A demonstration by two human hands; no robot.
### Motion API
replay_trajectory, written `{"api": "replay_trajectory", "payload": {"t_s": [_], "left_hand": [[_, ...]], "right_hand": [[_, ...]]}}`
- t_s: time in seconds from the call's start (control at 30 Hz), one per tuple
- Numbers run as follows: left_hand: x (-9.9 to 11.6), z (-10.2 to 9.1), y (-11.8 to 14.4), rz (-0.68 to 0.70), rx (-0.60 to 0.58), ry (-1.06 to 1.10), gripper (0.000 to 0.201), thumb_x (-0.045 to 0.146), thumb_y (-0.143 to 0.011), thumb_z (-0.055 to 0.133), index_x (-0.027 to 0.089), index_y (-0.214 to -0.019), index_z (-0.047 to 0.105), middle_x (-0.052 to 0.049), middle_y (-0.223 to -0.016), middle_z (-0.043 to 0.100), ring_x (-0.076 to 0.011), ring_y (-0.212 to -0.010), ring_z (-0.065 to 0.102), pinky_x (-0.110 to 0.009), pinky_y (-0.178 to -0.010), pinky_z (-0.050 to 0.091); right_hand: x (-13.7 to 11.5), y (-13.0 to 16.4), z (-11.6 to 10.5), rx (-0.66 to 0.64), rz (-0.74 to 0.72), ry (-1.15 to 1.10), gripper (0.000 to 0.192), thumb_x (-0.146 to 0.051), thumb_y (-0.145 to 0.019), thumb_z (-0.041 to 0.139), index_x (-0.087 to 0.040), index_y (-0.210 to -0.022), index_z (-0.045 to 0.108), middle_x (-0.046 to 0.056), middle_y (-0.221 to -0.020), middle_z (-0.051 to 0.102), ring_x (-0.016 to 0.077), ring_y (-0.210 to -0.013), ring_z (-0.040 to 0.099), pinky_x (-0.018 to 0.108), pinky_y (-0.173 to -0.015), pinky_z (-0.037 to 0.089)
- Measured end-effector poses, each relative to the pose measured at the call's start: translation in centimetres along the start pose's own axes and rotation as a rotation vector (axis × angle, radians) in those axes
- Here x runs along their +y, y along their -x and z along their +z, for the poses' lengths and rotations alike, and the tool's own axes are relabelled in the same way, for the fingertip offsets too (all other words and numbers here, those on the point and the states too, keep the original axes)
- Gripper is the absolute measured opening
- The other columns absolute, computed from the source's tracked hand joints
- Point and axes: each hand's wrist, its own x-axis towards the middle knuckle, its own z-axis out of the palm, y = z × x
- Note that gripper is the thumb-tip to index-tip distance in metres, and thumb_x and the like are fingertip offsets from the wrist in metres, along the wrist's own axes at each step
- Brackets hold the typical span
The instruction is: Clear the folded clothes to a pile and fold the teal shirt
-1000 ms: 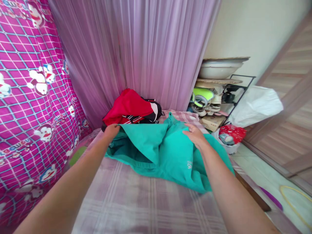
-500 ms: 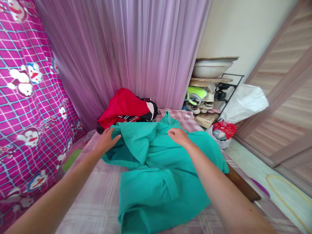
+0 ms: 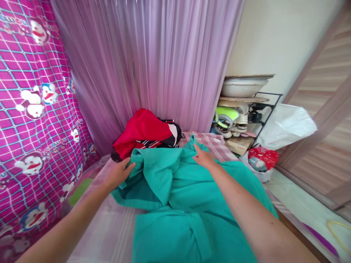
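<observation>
My left hand [image 3: 118, 174] pinches the bunched edge of the teal cotton garment [image 3: 175, 204] at nine o'clock on the pale checked bedsheet [image 3: 115, 233]; my right hand [image 3: 202, 157] lies flat and open on its upper edge at one o'clock — best to pull evenly outward, keeping clear of the red-and-black clothes heap [image 3: 145, 131] at twelve.

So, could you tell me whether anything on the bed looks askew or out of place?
The teal garment lies rumpled, one flap folded over itself, with the left hand gripping its edge and the right hand resting near its top. Behind it, a red and black clothes pile sits bunched against the curtain. Nothing looks damaged or spilled.
</observation>
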Motion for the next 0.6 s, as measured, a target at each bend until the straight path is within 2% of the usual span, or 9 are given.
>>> {"api": "replay_trajectory", "payload": {"t_s": [0.07,0.1,0.2,0.27,0.33,0.4,0.47,0.53,0.6], "left_hand": [[1.2,-1.1,0.7,0.114,-0.017,0.039,0.033,0.051,-0.086,0.044,0.028,-0.095,0.066,-0.002,-0.098,0.074,-0.0228,-0.093,0.067,-0.033,-0.088,0.052],[1.6,-1.6,1.1,0.154,-0.037,0.054,0.034,0.052,-0.086,0.044,0.029,-0.096,0.067,-0.001,-0.099,0.074,-0.0226,-0.095,0.067,-0.033,-0.089,0.052],[1.5,-3.3,1.7,0.202,-0.214,0.094,0.041,0.057,-0.087,0.042,0.032,-0.107,0.069,0.000,-0.103,0.074,-0.0236,-0.102,0.065,-0.035,-0.093,0.052],[0.4,-4.3,1.2,0.178,-0.321,0.104,0.049,0.062,-0.086,0.042,0.032,-0.115,0.068,-0.001,-0.107,0.073,-0.0244,-0.105,0.065,-0.035,-0.092,0.053],[-0.9,-5.1,-0.3,0.122,-0.245,0.069,0.056,0.064,-0.087,0.040,0.030,-0.125,0.064,-0.003,-0.114,0.072,-0.0249,-0.108,0.065,-0.036,-0.093,0.053],[-1.9,-5.2,-2.8,0.101,-0.020,-0.039,0.063,0.064,-0.087,0.041,0.027,-0.136,0.056,-0.007,-0.130,0.065,-0.0276,-0.122,0.058,-0.042,-0.102,0.048],[-2.1,-4.5,-5.8,0.116,0.158,-0.195,0.074,0.065,-0.084,0.048,0.026,-0.147,0.044,-0.012,-0.149,0.048,-0.0340,-0.140,0.039,-0.053,-0.112,0.035],[-1.5,-3.1,-8.7,0.134,0.173,-0.319,0.087,0.066,-0.078,0.059,0.028,-0.153,0.033,-0.014,-0.162,0.027,-0.0411,-0.148,0.019,-0.065,-0.112,0.025],[-0.8,-1.2,-11.3,0.149,0.079,-0.392,0.095,0.065,-0.075,0.066,0.032,-0.155,0.027,-0.014,-0.166,0.010,-0.0453,-0.149,0.006,-0.073,-0.109,0.020]], "right_hand": [[-1.1,-1.5,0.7,-0.070,-0.032,0.016,0.075,-0.025,-0.085,0.056,-0.023,-0.155,0.028,0.007,-0.101,0.075,0.0225,-0.091,0.069,0.029,-0.077,0.049],[-1.6,-2.2,1.1,-0.126,-0.045,0.023,0.069,-0.026,-0.086,0.057,-0.023,-0.152,0.035,0.005,-0.098,0.076,0.0208,-0.087,0.070,0.028,-0.075,0.048],[-2.5,-3.3,1.8,-0.255,-0.092,0.014,0.036,-0.025,-0.091,0.049,-0.021,-0.123,0.064,0.002,-0.086,0.076,0.0149,-0.071,0.068,0.023,-0.068,0.045],[-2.4,-3.4,1.9,-0.268,-0.109,0.015,0.028,-0.025,-0.093,0.045,-0.020,-0.104,0.070,0.002,-0.084,0.076,0.0144,-0.070,0.068,0.023,-0.065,0.044],[-1.9,-2.7,2.0,-0.253,-0.123,0.038,0.025,-0.027,-0.092,0.047,-0.019,-0.097,0.070,0.005,-0.091,0.076,0.0178,-0.081,0.069,0.025,-0.069,0.044],[-1.4,-1.5,2.4,-0.232,-0.153,0.082,0.022,-0.028,-0.090,0.051,-0.019,-0.096,0.070,0.009,-0.101,0.075,0.0225,-0.094,0.067,0.028,-0.075,0.044],[-1.2,0.0,3.4,-0.217,-0.187,0.138,0.022,-0.029,-0.091,0.051,-0.020,-0.098,0.070,0.010,-0.105,0.073,0.0251,-0.100,0.066,0.030,-0.080,0.043],[-1.0,1.5,4.8,-0.195,-0.219,0.180,0.024,-0.030,-0.093,0.049,-0.020,-0.099,0.069,0.011,-0.105,0.073,0.0257,-0.100,0.066,0.032,-0.082,0.044],[-0.7,2.9,6.2,-0.150,-0.240,0.185,0.023,-0.029,-0.093,0.048,-0.019,-0.098,0.069,0.011,-0.105,0.073,0.0258,-0.103,0.065,0.032,-0.086,0.044]]}}
